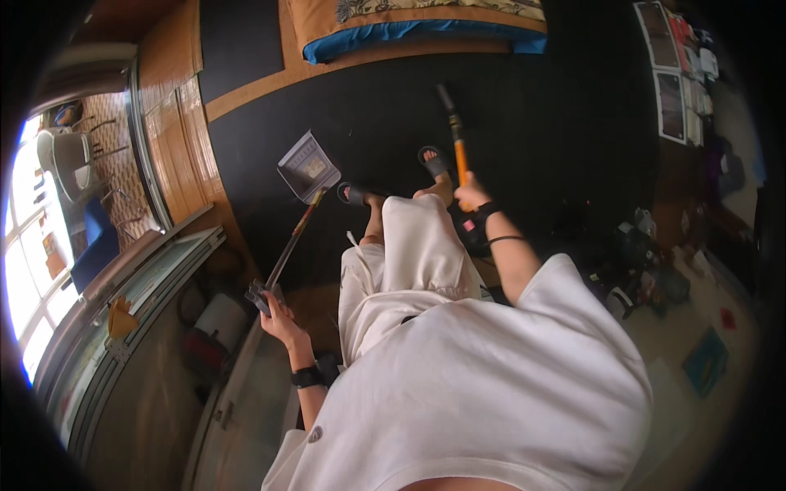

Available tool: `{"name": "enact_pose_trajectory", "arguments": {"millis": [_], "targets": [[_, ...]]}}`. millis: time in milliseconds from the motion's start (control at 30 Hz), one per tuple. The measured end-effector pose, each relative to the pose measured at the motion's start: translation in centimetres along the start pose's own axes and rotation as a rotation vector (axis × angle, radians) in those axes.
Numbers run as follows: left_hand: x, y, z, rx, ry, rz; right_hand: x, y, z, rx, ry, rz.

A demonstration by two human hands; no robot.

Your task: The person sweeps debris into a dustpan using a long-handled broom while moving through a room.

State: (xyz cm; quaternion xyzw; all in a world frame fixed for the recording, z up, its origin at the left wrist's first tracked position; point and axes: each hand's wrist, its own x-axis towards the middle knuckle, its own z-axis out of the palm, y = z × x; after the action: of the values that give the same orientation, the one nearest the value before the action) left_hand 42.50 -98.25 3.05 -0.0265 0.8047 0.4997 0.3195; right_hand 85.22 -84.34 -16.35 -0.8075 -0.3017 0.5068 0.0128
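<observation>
My left hand (284,324) is closed around the dark grip at the top of a long dustpan handle (297,231). At the far end of that pole, a grey dustpan (298,153) rests on the dark floor left of my feet, with something pale inside it. Out in front on the right, my right hand (472,195) is wrapped round the orange handle of what looks like a broom (461,155). Its stick reaches forward over the floor to a dark grey end; any bristles blend into the black and cannot be made out.
Ahead stands a bed-like piece with blue fabric (426,34) along its base. Sliding door frames (164,278) run along the left. Assorted clutter (647,254) lies to the right, below shelved items (671,102). My sandalled feet (352,194) are on the dark floor (540,139).
</observation>
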Motion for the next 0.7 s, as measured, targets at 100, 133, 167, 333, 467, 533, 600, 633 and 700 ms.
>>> {"name": "enact_pose_trajectory", "arguments": {"millis": [100,133,167,333,467,533,600,633,700], "targets": [[1.2,0.3,1.7,0.0,-0.086,0.018,-3.3,-0.5,5.7,-0.08,-0.085,0.031],[1.4,0.3,2.2,-0.003,-0.107,0.026,-4.1,-1.0,6.4,-0.135,-0.081,-0.041],[1.5,0.3,2.6,0.009,-0.108,0.027,-4.7,-1.8,6.4,-0.156,-0.132,-0.043],[1.5,0.3,3.2,-0.031,-0.165,0.018,-7.2,-4.0,1.1,0.33,-0.349,0.15],[1.0,0.2,3.6,-0.014,-0.097,0.015,-7.4,-4.8,-4.1,0.322,-0.292,0.208],[0.1,0.3,3.7,0.008,-0.033,0.023,-6.6,-5.1,-7.1,0.348,-0.305,0.186],[-1.5,0.3,3.6,-0.003,-0.013,0.001,-5.1,-5.5,-10.4,0.289,-0.273,0.157],[-2.6,0.2,3.4,0.003,-0.012,0.002,-4.1,-5.7,-12.0,0.254,-0.25,0.139],[-5.1,-0.3,3.0,0.006,0.047,-0.02,-1.6,-5.9,-14.8,0.161,-0.17,0.102]]}}
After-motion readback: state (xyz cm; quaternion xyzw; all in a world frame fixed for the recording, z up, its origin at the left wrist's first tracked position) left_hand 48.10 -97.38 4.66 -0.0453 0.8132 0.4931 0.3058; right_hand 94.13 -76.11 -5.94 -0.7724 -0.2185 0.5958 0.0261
